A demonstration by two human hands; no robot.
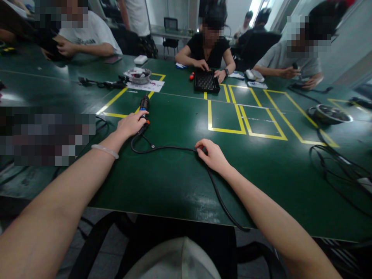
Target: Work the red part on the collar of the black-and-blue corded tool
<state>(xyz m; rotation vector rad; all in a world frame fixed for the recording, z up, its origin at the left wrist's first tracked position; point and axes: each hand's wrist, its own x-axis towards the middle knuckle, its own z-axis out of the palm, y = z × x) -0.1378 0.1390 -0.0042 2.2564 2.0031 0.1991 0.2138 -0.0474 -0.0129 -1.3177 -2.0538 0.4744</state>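
Note:
A dark electric screwdriver (144,103) with a blue ring and an orange-red part lies on the green table, pointing away from me. My left hand (131,124) is closed on its rear part, fingers over the top; the thumb is hidden. From its back end a black cable (174,147) loops round and runs right across the tabletop. My right hand (213,155) pinches this cable between thumb and fingers. Beyond that hand the cable drops towards the table's near edge.
Yellow tape rectangles (228,131) mark the green table (174,182). A clear bowl (139,76) of parts sits on paper at back left, a metal bowl (331,114) at right. Coiled cables (334,159) lie at right. Across sits a person with a black tray (207,82); others work nearby.

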